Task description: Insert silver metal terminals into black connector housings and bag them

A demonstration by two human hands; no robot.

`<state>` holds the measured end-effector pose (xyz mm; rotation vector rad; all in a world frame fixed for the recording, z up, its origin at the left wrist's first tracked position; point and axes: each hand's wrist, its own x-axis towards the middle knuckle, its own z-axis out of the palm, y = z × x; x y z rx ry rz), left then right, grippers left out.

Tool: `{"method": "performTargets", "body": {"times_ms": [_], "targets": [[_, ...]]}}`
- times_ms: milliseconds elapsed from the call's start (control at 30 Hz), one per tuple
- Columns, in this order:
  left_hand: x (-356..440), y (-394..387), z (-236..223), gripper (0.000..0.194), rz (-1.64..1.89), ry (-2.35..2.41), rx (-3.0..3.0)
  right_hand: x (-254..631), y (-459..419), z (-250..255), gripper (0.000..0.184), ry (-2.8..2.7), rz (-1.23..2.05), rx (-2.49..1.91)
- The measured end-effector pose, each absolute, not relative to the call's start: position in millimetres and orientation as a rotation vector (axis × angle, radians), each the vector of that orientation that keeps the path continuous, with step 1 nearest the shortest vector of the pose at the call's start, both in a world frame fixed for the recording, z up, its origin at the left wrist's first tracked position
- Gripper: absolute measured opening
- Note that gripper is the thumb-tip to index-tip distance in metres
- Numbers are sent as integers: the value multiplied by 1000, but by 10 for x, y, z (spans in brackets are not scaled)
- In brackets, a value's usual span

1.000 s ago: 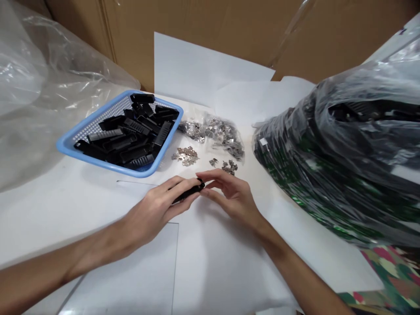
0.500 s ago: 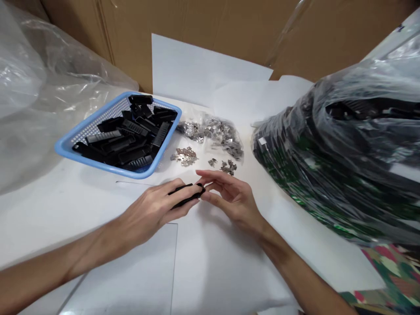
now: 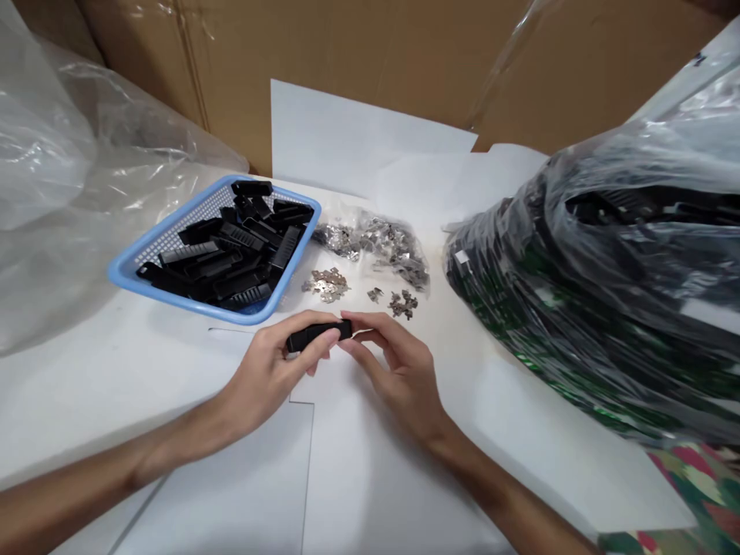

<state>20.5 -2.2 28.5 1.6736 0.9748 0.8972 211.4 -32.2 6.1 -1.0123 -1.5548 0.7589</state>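
My left hand [image 3: 267, 366] is closed around a long black plastic housing [image 3: 312, 334], held roughly level above the white table. Its thumb presses the near side, and other fingers wrap behind. At the housing's right end, the thumb and index fingertip of my right hand [image 3: 405, 370] pinch it. Whether the right fingers also hold a small part cannot be made out. Just beyond the hands lie a pile of flat metal pieces [image 3: 328, 285] and a smaller cluster of bent metal clips [image 3: 403, 304].
A blue basket [image 3: 119, 271] with many similar black housings stands at the left. Clear bags of metal parts [image 3: 393, 243] lie behind the piles. On the right bulges a large plastic bag [image 3: 537, 308] of black and green items. Cardboard [image 3: 375, 46] walls the back.
My left hand has turned the housing, so a smooth side now faces me and the thumb lies across it. My right fingertips have stayed at its right end. The view has shifted slightly.
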Motion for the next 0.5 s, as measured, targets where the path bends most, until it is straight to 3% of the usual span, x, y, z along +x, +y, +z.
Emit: {"method": "performTargets", "body": {"times_ms": [200,500], "targets": [[139,64,331,32,735,978,1642,2223,-277,-4,36,-1911,407,-941],[60,175,327,34,610,849,1542,2435,-55,81,31,-2019,607,-970]]}}
